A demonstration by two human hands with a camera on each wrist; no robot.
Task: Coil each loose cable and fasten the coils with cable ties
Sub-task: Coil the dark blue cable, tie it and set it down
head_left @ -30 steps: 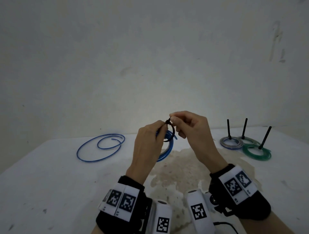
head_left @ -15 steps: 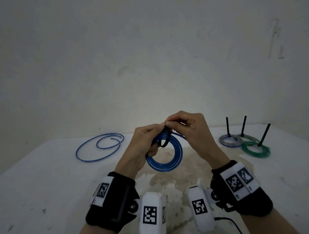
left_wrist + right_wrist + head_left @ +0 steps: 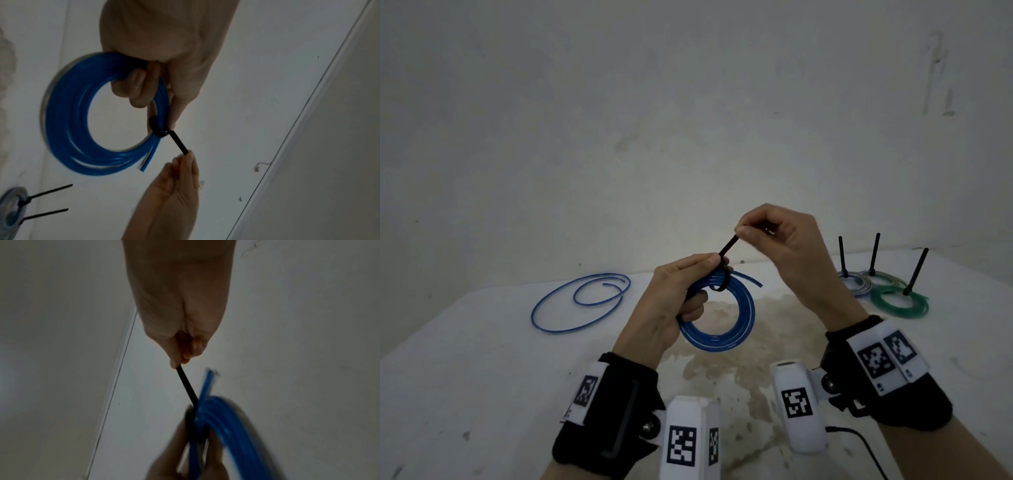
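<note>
Blue coil hangs mid-frame, gripped at its top by the curled fingers of the left hand. Since a moment ago the right hand has pinched the black tie tail and drawn it up, shrinking the loop, so fastening is nearly done. Upper left, a loose blue cable waits uncoiled

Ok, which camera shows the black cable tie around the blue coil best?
The left wrist view: the cable tie loop around the blue coil and its tail up to the right hand are sharp. The head view shows it small; the right wrist view shows the tail, the loop blurred.
</note>
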